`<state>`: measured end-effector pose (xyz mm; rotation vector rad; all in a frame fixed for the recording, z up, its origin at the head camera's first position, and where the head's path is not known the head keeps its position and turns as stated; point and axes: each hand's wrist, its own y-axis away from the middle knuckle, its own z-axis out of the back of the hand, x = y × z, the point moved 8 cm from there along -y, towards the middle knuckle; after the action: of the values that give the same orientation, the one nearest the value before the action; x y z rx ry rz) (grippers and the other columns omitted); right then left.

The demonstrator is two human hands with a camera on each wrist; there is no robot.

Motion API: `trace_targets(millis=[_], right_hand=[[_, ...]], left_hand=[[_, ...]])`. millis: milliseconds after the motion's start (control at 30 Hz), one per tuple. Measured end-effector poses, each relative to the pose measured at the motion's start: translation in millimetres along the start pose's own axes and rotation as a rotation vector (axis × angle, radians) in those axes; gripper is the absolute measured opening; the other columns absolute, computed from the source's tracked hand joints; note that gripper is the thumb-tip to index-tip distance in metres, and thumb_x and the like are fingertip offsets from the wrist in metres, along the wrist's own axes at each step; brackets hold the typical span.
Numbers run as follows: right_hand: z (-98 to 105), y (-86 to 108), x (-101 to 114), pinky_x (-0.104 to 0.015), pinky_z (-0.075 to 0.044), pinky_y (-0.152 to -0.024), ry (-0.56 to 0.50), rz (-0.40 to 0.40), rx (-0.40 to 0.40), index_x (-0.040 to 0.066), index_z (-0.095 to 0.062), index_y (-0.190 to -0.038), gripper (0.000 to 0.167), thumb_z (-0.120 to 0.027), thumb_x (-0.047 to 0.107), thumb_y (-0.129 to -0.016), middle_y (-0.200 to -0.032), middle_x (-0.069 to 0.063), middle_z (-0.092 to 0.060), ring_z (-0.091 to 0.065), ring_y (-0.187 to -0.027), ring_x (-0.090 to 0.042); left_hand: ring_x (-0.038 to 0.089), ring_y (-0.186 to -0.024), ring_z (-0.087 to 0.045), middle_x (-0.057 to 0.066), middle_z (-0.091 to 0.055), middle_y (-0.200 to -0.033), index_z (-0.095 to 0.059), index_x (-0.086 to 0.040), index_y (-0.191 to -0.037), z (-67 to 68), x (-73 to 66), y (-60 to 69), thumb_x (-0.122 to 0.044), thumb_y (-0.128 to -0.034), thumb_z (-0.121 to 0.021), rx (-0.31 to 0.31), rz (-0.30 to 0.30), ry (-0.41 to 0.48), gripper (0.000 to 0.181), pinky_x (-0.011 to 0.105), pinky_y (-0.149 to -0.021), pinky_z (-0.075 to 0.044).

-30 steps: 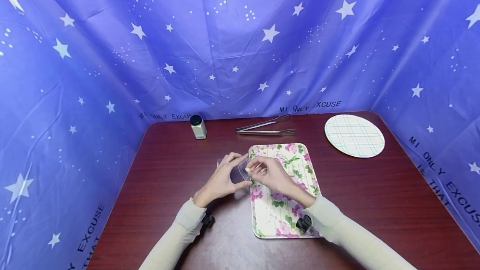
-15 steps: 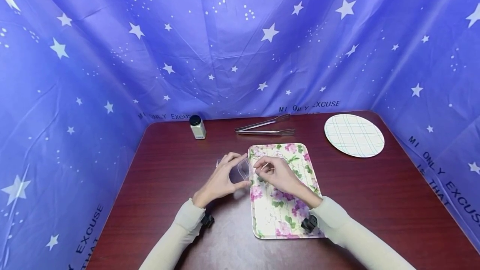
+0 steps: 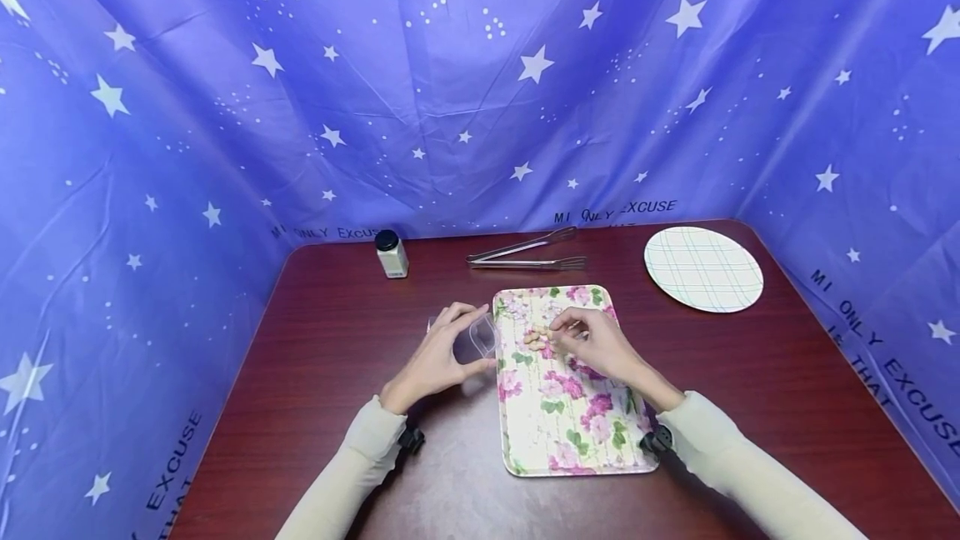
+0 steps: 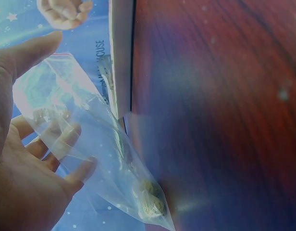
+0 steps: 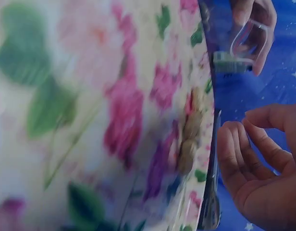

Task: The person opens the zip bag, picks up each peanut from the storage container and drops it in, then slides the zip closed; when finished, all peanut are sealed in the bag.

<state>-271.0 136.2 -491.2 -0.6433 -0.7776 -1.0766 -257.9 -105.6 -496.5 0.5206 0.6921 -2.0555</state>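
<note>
Our left hand (image 3: 435, 358) grips the clear bag (image 4: 112, 147), best held wide-mouthed; whether our right hand (image 3: 598, 345) pinches any peanuts (image 3: 536, 341), we cannot tell.

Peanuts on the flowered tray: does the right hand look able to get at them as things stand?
Very likely yes: the right hand is just beside the peanuts on the flowered tray, with nothing visible between. The left hand holds the clear bag by the tray's left edge, clear of them.
</note>
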Motion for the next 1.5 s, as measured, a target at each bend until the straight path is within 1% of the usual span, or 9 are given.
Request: trace_targets(millis=[133, 233, 400, 533, 700, 833, 1100, 1267, 1500], right_hand=[[8.2, 1.9, -11.3, -0.023, -0.055, -0.067, 0.056, 0.012, -0.025, 0.005, -0.076, -0.104, 0.009, -0.072, 0.008, -0.096, -0.095, -0.009, -0.078, -0.072, -0.08, -0.018], [13.5, 3.8, -16.3, -0.024, -0.055, -0.067, 0.096, 0.019, -0.043, 0.004, -0.076, -0.104, 0.009, -0.072, 0.006, -0.096, -0.093, -0.008, -0.078, -0.072, -0.08, -0.018], [16.4, 8.5, -19.4, -0.023, -0.056, -0.069, 0.14, 0.03, -0.044, 0.002, -0.076, -0.101, 0.009, -0.072, 0.005, -0.094, -0.09, -0.009, -0.077, -0.072, -0.078, -0.016], [14.5, 11.4, -24.2, -0.02, -0.054, -0.067, 0.169, 0.004, -0.031, 0.003, -0.075, -0.097, 0.006, -0.073, 0.005, -0.092, -0.084, -0.007, -0.075, -0.069, -0.074, -0.013], [10.2, 12.8, -28.8, -0.02, -0.053, -0.066, 0.146, -0.022, 0.009, 0.003, -0.073, -0.096, 0.006, -0.074, 0.003, -0.09, -0.083, -0.006, -0.074, -0.067, -0.073, -0.012], [7.6, 13.5, -27.8, -0.019, -0.052, -0.065, 0.135, -0.015, 0.025, 0.002, -0.073, -0.095, 0.006, -0.075, 0.001, -0.09, -0.082, -0.006, -0.074, -0.065, -0.071, -0.009], [3.9, 12.2, -28.5, -0.018, -0.049, -0.064, 0.154, -0.029, 0.022, 0.003, -0.073, -0.094, 0.008, -0.078, 0.001, -0.088, -0.08, -0.003, -0.071, -0.061, -0.068, -0.006], [3.1, 11.3, -29.1, -0.018, -0.047, -0.064, 0.18, -0.035, 0.015, 0.005, -0.073, -0.092, 0.008, -0.078, 0.002, -0.087, -0.078, -0.001, -0.07, -0.059, -0.067, -0.005], [1.8, 11.0, -27.6, -0.018, -0.047, -0.063, 0.181, -0.032, 0.023, 0.004, -0.072, -0.094, 0.007, -0.075, 0.002, -0.088, -0.079, 0.0, -0.069, -0.058, -0.067, -0.006]], left_hand=[[0.022, -0.128, -0.052, 0.001, -0.057, -0.138, -0.051, -0.011, -0.154, -0.4, 1.1, 0.0, -0.046, -0.0811, -0.088, 0.007, 0.005, -0.001, 0.089, 0.053, -0.111, -0.044], [0.022, -0.128, -0.053, 0.001, -0.057, -0.137, -0.052, -0.011, -0.154, 0.0, 0.7, 0.3, -0.047, -0.0812, -0.088, 0.003, 0.002, -0.001, 0.089, 0.053, -0.11, -0.044], [0.022, -0.127, -0.053, 0.001, -0.058, -0.136, -0.053, -0.011, -0.153, 0.7, -0.2, 1.6, -0.048, -0.0809, -0.088, -0.013, -0.005, -0.003, 0.088, 0.056, -0.108, -0.044], [0.022, -0.127, -0.054, 0.001, -0.059, -0.136, -0.054, -0.011, -0.152, 0.6, 0.1, 2.8, -0.046, -0.0802, -0.088, -0.019, -0.008, -0.008, 0.088, 0.055, -0.108, -0.045], [0.022, -0.127, -0.054, 0.002, -0.059, -0.136, -0.054, -0.01, -0.152, 0.4, 0.4, 3.2, -0.045, -0.0794, -0.089, -0.021, -0.006, -0.012, 0.088, 0.056, -0.107, -0.045], [0.024, -0.127, -0.054, 0.002, -0.059, -0.136, -0.054, -0.011, -0.152, 0.4, 0.0, 2.6, -0.045, -0.0794, -0.089, -0.016, -0.003, -0.012, 0.088, 0.059, -0.106, -0.044], [0.025, -0.128, -0.054, 0.002, -0.058, -0.137, -0.053, -0.011, -0.153, -0.2, -1.8, 1.6, -0.044, -0.0799, -0.089, -0.008, -0.002, -0.009, 0.088, 0.059, -0.108, -0.044], [0.025, -0.127, -0.054, 0.003, -0.059, -0.137, -0.053, -0.011, -0.153, -1.3, -1.9, 1.9, -0.041, -0.0793, -0.09, -0.006, -0.001, 0.001, 0.088, 0.058, -0.107, -0.045], [0.024, -0.128, -0.053, 0.002, -0.058, -0.138, -0.053, -0.011, -0.153, -0.9, -0.9, 1.6, -0.042, -0.0796, -0.089, 0.002, 0.009, -0.001, 0.088, 0.057, -0.108, -0.044]])
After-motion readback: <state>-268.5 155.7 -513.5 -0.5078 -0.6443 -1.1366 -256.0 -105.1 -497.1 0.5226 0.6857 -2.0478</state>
